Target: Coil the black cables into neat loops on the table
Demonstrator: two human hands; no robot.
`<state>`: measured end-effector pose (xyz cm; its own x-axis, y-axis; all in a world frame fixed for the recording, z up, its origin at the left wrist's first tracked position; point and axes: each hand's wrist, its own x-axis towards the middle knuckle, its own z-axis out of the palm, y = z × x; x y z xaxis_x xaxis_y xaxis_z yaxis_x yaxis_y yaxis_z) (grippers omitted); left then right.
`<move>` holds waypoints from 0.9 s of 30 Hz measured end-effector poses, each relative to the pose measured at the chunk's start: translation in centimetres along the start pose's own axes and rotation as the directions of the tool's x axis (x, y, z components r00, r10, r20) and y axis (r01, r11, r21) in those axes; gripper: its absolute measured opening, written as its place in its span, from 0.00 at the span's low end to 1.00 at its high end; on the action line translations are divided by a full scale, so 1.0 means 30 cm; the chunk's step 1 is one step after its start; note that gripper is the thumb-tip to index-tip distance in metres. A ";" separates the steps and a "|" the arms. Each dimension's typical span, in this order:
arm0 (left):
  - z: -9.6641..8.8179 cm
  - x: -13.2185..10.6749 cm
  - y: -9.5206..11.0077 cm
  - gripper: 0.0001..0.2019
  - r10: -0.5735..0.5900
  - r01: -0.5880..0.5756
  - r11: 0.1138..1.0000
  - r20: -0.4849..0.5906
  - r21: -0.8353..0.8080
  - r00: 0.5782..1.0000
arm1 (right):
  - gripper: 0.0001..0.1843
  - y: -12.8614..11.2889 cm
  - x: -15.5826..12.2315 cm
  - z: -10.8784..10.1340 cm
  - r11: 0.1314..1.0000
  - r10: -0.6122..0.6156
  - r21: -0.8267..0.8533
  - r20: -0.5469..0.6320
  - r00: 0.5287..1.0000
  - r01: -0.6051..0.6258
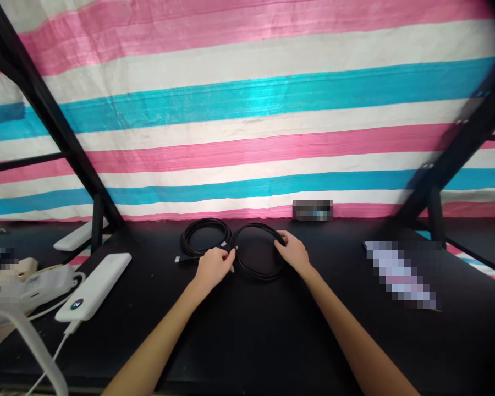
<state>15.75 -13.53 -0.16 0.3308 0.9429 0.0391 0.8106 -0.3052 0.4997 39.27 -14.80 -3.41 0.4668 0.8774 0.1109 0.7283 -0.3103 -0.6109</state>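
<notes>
Two coils of black cable lie side by side on the black table (pixel 247 341). The right-hand cable coil (pixel 264 277) is an open ring between my hands. My left hand (pixel 215 268) is closed, thumb and fingers pinching the ring's near left side, where a small pale connector tip shows at the fingers. On the ring's right side, my right hand (pixel 293 251) is closed with its fingers wrapped round the strands. Beyond my left hand sits the other cable coil (pixel 183 240), with a metal-tipped plug (pixel 178 259) sticking out to its left.
To the left are a white power bank (pixel 97 289) with a plugged-in white cable, a second white slab (pixel 74 235) and a white charger-like block (pixel 47 286). A blurred box (pixel 312 210) stands at the back. On the right lies a blurred packet (pixel 400 275). Black frame bars flank the table.
</notes>
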 end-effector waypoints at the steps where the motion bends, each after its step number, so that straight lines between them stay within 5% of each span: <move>1: 0.009 -0.004 0.002 0.26 0.031 -0.030 0.999 0.033 -0.027 0.999 | 0.20 0.002 0.002 0.000 1.000 0.002 0.005 -0.004 1.000 -0.002; 6: 0.035 -0.021 0.010 0.28 0.267 -0.236 0.957 0.196 -0.169 0.944 | 0.20 0.015 0.013 0.005 0.998 -0.043 0.054 -0.026 0.999 0.044; 12: 0.006 -0.012 0.002 0.22 0.334 -0.336 0.908 -0.053 -0.252 0.941 | 0.18 0.013 0.015 0.025 0.976 -0.161 0.124 -0.142 0.977 0.179; 18: -0.006 -0.023 0.003 0.27 0.404 -0.404 0.913 0.018 0.054 0.915 | 0.13 -0.013 -0.007 0.006 0.974 -0.206 0.063 -0.172 0.963 0.219; 23: 0.004 -0.044 0.016 0.25 0.457 -0.463 0.886 0.187 -0.012 0.870 | 0.11 -0.042 -0.031 -0.008 0.963 -0.259 0.075 0.011 0.966 0.258; 27: 0.005 -0.049 0.023 0.23 0.414 -0.416 0.908 0.260 -0.053 0.872 | 0.16 -0.071 -0.058 0.011 0.880 -0.467 0.251 0.299 0.832 0.404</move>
<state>15.89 -15.14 -0.02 0.7501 0.6611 0.0159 0.5732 -0.6620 0.4829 36.74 -15.53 -2.57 -0.1014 0.9844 0.1435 0.7033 0.1730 -0.6896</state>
